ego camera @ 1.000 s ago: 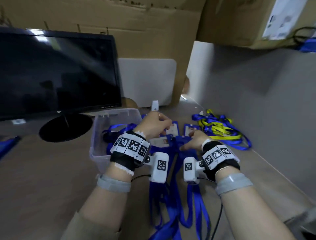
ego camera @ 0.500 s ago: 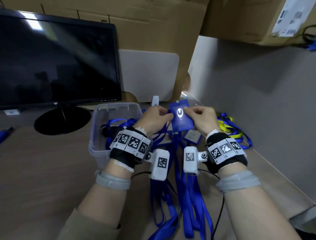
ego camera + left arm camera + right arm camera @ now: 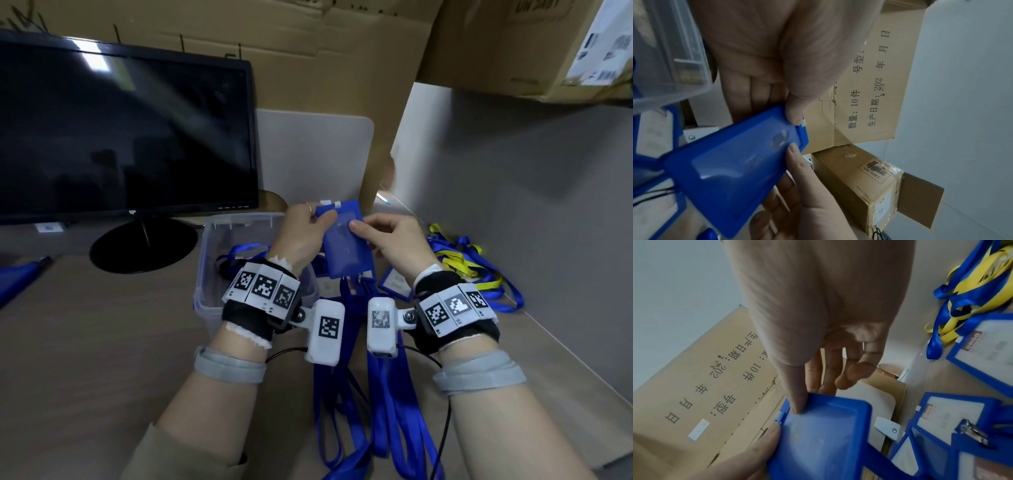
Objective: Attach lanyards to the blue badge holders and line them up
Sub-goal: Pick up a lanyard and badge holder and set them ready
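A blue badge holder (image 3: 346,246) is held up over the desk between both hands. My left hand (image 3: 322,217) pinches its top left corner, thumb on the face, beside the white slot tab. My right hand (image 3: 359,229) grips its right edge, thumb pressed on the clear window. The left wrist view shows the badge holder (image 3: 731,170) with one thumb at each side of its top end. In the right wrist view the badge holder (image 3: 824,443) fills the lower middle. Several blue lanyards (image 3: 342,394) lie in strips on the desk below my wrists.
A clear plastic bin (image 3: 219,246) with blue lanyards stands left of my hands, a monitor (image 3: 126,137) behind it. More badge holders (image 3: 395,286) lie under my right hand, one with a metal clip (image 3: 972,430). A yellow and blue lanyard pile (image 3: 462,260) lies by the right wall.
Both hands rose from the badges lying on the desk, lifting one blue holder. Over the last half second they have gone on holding it up, and it has tilted a little.
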{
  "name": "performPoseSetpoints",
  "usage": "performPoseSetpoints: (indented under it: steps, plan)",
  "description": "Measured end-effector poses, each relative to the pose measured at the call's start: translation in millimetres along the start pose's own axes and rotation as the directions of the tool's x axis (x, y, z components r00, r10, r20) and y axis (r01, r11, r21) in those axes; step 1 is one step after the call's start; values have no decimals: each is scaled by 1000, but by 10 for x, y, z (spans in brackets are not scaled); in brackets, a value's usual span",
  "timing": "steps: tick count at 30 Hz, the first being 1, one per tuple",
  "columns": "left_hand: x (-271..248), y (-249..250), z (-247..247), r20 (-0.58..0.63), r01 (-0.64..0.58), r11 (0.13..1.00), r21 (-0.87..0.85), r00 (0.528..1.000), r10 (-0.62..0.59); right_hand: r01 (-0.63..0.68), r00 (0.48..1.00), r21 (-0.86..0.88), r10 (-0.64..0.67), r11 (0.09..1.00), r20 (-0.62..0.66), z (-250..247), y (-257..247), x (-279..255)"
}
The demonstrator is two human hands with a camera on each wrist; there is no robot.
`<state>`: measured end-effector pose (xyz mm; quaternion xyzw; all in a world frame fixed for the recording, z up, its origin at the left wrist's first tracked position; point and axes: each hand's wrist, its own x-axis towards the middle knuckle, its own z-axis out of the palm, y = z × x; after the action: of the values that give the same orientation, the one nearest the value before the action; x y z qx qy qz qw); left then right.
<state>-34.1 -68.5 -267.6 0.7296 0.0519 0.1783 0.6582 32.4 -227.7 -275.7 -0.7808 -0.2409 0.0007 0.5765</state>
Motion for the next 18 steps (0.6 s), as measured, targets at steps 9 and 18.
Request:
performPoseSetpoints:
  steps: [9,18]
  plan:
    - [15,-53,-121,-30,-58,998,14,998,58,128,991,49,-126,991,-46,152,-89,52]
    - [10,-40,-126,-8,-25,996,91,1000,26,138,989,49,-135,989,-52,217,-125,73]
